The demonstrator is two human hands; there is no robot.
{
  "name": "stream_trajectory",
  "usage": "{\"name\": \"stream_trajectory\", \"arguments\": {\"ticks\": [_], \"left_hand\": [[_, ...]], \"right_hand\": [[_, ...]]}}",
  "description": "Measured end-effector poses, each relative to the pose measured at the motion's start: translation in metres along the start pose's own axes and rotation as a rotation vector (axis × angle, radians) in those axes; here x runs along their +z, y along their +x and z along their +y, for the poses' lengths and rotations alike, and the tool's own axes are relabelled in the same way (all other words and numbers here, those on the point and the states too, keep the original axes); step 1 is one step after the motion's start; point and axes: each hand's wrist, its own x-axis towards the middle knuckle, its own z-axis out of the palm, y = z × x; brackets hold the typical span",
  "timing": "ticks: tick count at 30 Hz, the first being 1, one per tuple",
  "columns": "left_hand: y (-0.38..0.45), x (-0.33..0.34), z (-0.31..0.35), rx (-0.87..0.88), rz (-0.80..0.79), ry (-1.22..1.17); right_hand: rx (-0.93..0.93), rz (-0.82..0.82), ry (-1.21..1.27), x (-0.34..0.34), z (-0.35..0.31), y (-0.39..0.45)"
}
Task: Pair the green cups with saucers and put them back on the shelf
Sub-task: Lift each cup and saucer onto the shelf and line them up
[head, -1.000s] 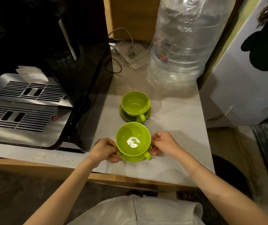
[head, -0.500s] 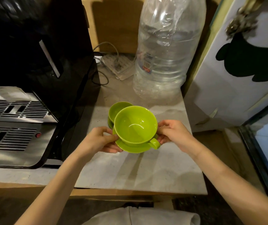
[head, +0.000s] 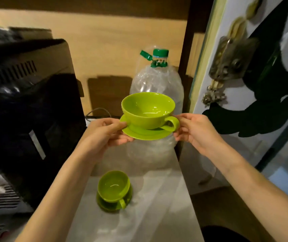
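Blurred counter (head: 157, 206), left hand (head: 104, 133), right hand (head: 197, 131), both grips clamping raised saucer (head: 146, 134), fingertips hidden

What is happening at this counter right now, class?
A person holds a glossy green cup on its green saucer up in the air, left hand and right hand each pinching a saucer edge. A second green cup and saucer sits on the pale speckled counter below, before a big clear plastic bottle.

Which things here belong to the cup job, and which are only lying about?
Job: raised cup on saucer, gripped by left hand and right hand; second cup on saucer.
Lying about: water bottle, coffee machine.
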Motion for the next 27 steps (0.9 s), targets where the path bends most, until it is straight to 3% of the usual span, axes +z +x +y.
{"name": "stream_trajectory", "arguments": {"ticks": [10,19,27], "left_hand": [[0.053,0.032,0.113,0.205,0.053,-0.167],[0.081,0.057,0.209,0.327,-0.034,-0.265],[0.106,0.074,0.295,0.393,-0.074,-0.284]], "right_hand": [[-0.167,0.074,0.145,-0.010,-0.119,0.045],[-0.262,0.149,0.279,-0.017,-0.211,0.091],[-0.396,0.122,0.327,-0.030,-0.299,0.114]]}}
